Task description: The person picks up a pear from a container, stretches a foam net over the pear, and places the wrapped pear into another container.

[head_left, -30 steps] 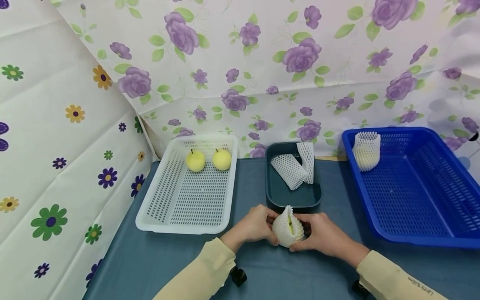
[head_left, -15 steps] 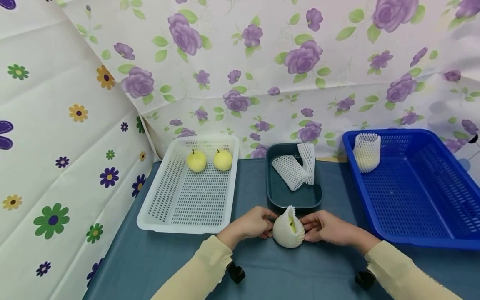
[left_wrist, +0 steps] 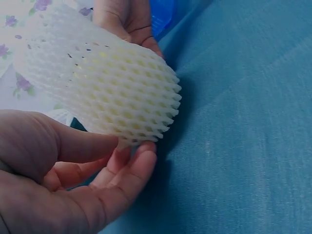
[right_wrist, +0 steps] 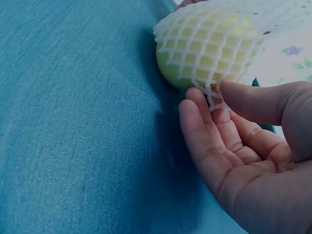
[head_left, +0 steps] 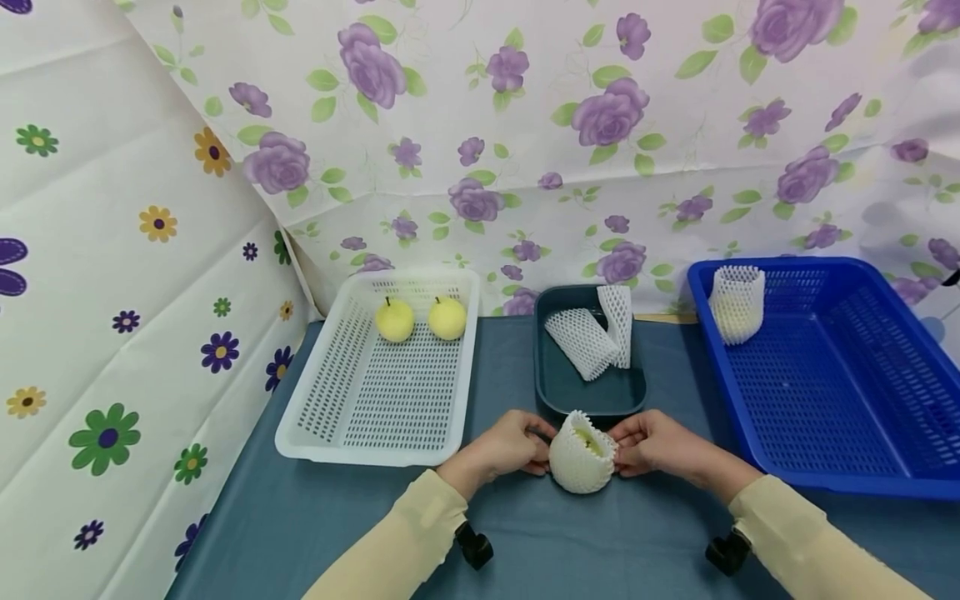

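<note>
A round yellow pear (right_wrist: 171, 73) stands on the table inside a white foam net sleeve (head_left: 579, 463), its stem showing through the sleeve's open top in the head view. At the left side, my left hand (head_left: 512, 446) pinches the sleeve's lower edge between thumb and fingers, close to the cloth. My right hand (head_left: 654, 448) pinches a stretched bit of the netting on the opposite side. Below the net's edge, the right wrist view shows a bare part of the pear. Much of the fruit is hidden by the netting.
Two bare pears (head_left: 395, 320) sit in the white basket (head_left: 367, 457) at left. Behind my hands, a dark green tray (head_left: 551, 392) holds foam sleeves (head_left: 581, 343). The blue basket (head_left: 840, 479) at right contains a sleeved pear (head_left: 737, 306).
My hands have gone from holding the sleeved pear around its sides to pinching the net low down. The sleeve's top has opened wider, and its right side is pulled outward.
</note>
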{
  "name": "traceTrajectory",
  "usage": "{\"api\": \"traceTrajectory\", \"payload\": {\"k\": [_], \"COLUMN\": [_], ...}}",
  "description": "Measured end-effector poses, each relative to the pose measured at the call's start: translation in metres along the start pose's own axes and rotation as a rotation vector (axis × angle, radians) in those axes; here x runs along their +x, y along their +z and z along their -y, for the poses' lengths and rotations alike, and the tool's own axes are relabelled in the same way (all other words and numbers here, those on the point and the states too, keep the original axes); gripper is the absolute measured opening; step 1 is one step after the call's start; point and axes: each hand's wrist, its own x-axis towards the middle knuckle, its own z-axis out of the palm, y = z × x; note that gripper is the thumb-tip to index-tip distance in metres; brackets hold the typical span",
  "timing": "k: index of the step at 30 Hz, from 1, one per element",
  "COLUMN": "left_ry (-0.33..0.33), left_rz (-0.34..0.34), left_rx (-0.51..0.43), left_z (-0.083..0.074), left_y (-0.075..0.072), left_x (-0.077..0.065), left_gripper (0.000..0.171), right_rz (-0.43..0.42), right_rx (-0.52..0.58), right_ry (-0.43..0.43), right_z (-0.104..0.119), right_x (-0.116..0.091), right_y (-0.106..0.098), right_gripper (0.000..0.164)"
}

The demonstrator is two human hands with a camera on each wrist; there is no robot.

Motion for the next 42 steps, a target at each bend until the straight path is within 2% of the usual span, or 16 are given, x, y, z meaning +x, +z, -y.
{"api": "traceTrajectory", "payload": {"k": [10, 19, 22, 24, 28, 30, 33, 35, 42], "left_ry": [0.078, 0.115, 0.124, 0.141, 0.16, 0.165, 0.179, 0.194, 0.186], "left_rz": [-0.058, -0.115, -0.114, -0.11, -0.09, -0.058, -0.001, 0.014, -0.033], "left_rx": [-0.022, 0.09, 0.149, 0.226, 0.398, 0.439, 0.458, 0.465, 0.448], "left_z": [0.002, 0.009, 0.008, 0.006, -0.005, -0.011, -0.018, -0.018, -0.012], "left_y": [0.004, 0.009, 0.009, 0.007, 0.005, 0.006, 0.009, 0.013, 0.02], "left_x": [0.002, 0.006, 0.004, 0.002, -0.006, -0.01, -0.012, -0.012, -0.009], "left_gripper": [0.019, 0.016, 0.018, 0.022, 0.043, 0.055, 0.068, 0.073, 0.064], "right_rz": [-0.006, -0.015, -0.044, -0.078, -0.127, -0.12, -0.095, -0.095, -0.177], "right_rx": [0.012, -0.029, -0.096, -0.167, -0.328, -0.368, -0.393, -0.421, -0.525], "right_ry": [0.031, 0.02, -0.009, -0.026, -0.026, -0.022, -0.041, -0.069, -0.164], "right_z": [-0.001, -0.008, -0.007, -0.002, 0.011, 0.017, 0.021, 0.021, 0.008], "right_x": [0.001, 0.001, 0.001, -0.001, -0.007, -0.011, -0.014, -0.013, -0.004], "right_y": [-0.005, -0.001, 0.002, 0.003, 0.004, 0.006, 0.013, 0.02, 0.039], "right_gripper": [0.038, 0.032, 0.036, 0.043, 0.061, 0.068, 0.075, 0.078, 0.075]}}
